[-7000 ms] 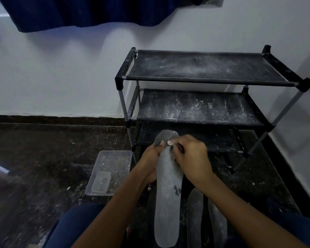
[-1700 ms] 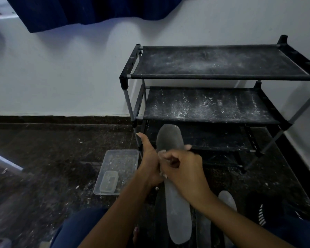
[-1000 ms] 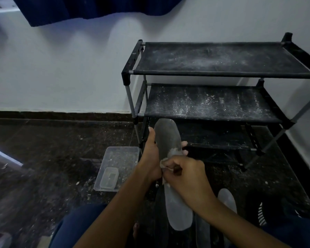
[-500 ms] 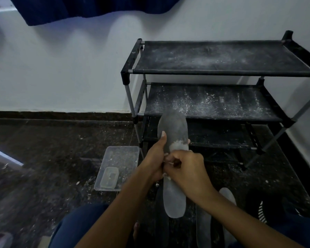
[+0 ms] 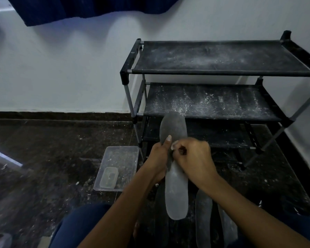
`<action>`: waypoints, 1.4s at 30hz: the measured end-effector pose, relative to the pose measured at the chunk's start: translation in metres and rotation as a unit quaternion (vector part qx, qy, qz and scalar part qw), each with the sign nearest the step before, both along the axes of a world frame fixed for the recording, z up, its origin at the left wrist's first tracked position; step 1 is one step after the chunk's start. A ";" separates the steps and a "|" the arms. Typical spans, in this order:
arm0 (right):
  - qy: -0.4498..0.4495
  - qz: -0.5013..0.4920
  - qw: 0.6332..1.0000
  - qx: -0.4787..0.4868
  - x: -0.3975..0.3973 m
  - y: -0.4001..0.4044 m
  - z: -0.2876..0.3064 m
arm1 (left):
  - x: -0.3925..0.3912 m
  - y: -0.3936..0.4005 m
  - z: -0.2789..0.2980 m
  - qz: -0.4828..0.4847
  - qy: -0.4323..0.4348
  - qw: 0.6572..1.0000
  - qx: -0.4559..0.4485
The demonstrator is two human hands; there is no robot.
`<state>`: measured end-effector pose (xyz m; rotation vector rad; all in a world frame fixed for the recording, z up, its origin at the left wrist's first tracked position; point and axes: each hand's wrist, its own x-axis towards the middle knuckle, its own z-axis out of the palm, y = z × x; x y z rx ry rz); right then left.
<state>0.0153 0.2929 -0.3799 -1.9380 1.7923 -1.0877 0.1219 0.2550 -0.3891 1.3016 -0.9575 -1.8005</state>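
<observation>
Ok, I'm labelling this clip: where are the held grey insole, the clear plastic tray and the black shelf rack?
Grey shoe insole (image 5: 176,192): head view, lower half below the hands.
Clear rectangular plastic tray (image 5: 123,158): head view, its bare floor.
Black three-tier shelf rack (image 5: 222,73): head view, top shelf's front rail.

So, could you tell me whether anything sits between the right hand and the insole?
Only the small white piece that the right hand pinches against the insole; the left hand grips the insole's edge, beside it.
</observation>
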 end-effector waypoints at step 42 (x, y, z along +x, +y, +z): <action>-0.035 -0.038 0.996 -0.075 -0.006 -0.009 0.002 | 0.004 -0.004 0.006 0.023 0.071 0.997 0.027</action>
